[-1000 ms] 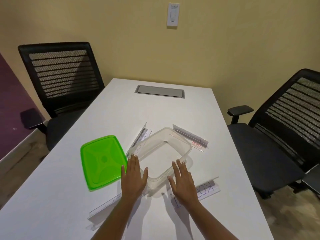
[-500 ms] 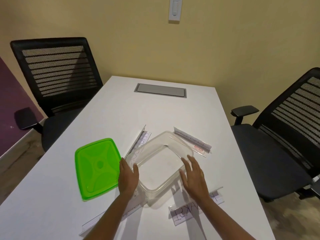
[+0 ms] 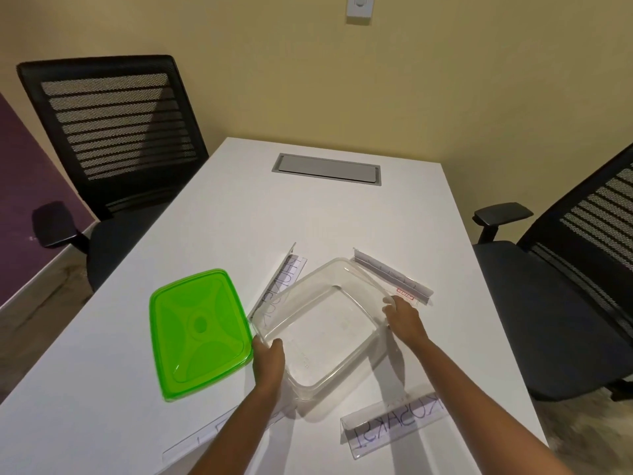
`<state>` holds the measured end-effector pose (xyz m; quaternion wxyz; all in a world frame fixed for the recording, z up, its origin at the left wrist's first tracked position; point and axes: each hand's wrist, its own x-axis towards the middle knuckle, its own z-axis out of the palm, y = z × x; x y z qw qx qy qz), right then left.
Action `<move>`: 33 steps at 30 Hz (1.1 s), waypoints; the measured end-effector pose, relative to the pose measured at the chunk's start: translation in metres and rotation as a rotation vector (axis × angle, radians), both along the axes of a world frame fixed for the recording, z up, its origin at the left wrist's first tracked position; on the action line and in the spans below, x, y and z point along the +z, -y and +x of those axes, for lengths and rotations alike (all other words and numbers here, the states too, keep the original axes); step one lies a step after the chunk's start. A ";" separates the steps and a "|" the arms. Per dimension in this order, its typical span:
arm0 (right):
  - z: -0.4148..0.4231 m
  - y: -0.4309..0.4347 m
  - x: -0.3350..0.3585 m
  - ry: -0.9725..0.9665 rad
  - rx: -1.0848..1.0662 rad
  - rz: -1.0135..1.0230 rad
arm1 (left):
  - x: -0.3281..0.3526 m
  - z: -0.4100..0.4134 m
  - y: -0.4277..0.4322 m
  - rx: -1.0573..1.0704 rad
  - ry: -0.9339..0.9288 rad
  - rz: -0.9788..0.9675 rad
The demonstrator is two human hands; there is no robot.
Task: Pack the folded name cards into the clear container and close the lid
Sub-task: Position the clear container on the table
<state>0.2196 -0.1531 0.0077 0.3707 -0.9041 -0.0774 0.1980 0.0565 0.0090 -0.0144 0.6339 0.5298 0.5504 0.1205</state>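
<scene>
An empty clear container (image 3: pixel 325 329) sits on the white table (image 3: pixel 308 214), turned at an angle. My left hand (image 3: pixel 269 359) grips its near-left rim. My right hand (image 3: pixel 404 318) holds its right rim. The green lid (image 3: pixel 198 332) lies flat to the left of the container. Several folded name cards lie around it: one behind the left side (image 3: pixel 282 277), one at the back right (image 3: pixel 392 277), one at the front right with handwriting (image 3: pixel 394 428), and one under my left forearm (image 3: pixel 202 440).
Black mesh office chairs stand at the left (image 3: pixel 113 132) and right (image 3: pixel 568 286) of the table. A grey cable hatch (image 3: pixel 327 169) is set into the far end. A wall switch (image 3: pixel 359 6) is on the yellow wall.
Both hands moved from resting flat in front of the container to gripping its left and right rims. The container has shifted slightly.
</scene>
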 end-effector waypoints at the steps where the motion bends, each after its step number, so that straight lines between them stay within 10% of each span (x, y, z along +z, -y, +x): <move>1: 0.001 0.000 0.000 -0.016 -0.008 0.023 | 0.001 -0.001 0.001 -0.001 0.006 -0.007; 33: -0.075 0.044 0.019 -0.184 -0.266 0.184 | 0.051 0.050 -0.048 -0.361 0.159 -0.054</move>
